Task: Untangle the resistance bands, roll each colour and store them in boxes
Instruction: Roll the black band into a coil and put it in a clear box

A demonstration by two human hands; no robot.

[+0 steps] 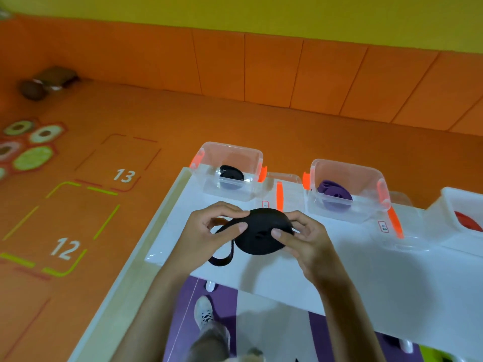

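A black resistance band (262,231), mostly wound into a flat roll, is held above the white table (392,278) between both hands. My left hand (209,231) grips its left side and my right hand (305,236) pinches its right side. A loose tail (222,258) of the band hangs down to the table. Behind, a clear box (230,152) holds a rolled black band (231,175). A second clear box (366,173) holds a purple band (334,192). At the far right a white box (452,199) holds a red band (467,222).
Clear lids with orange clips (279,194) lie between the boxes. The table's left edge (146,231) runs diagonally beside an orange floor with numbers 12 and 13. An orange padded wall (261,69) stands behind. My leg and shoe (205,312) show below the table edge.
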